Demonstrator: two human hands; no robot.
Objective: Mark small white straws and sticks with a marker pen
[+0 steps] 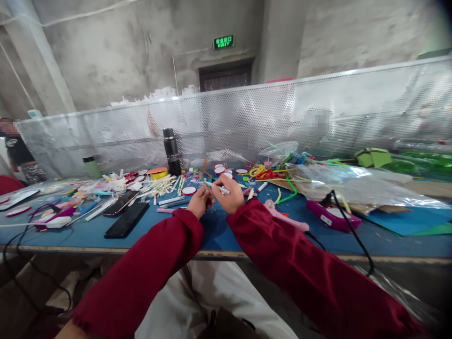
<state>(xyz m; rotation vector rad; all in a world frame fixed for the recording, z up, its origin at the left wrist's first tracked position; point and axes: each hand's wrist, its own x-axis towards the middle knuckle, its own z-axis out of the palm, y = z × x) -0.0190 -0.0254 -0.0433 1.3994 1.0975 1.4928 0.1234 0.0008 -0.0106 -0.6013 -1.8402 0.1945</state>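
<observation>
Above the blue tabletop (212, 230), my two hands meet near the middle of the view. My right hand (230, 194) is closed around a whitish marker pen (223, 190), its tip pointing left toward the other hand. My left hand (199, 202) has its fingers pinched just beside that tip; a small brownish piece seems to be in them, too small to name. Several capped markers (173, 201) lie just left of my left hand. A round white lid with a red rim (189, 190) lies behind them.
Two dark phones (127, 220) lie at left, near wooden sticks (164, 186). A black bottle (172, 151) stands behind. To the right are a pink glue gun (286, 217), a purple power strip (334, 216) with a black cable, and plastic sheeting (353, 183). A perforated metal panel (240, 122) borders the back.
</observation>
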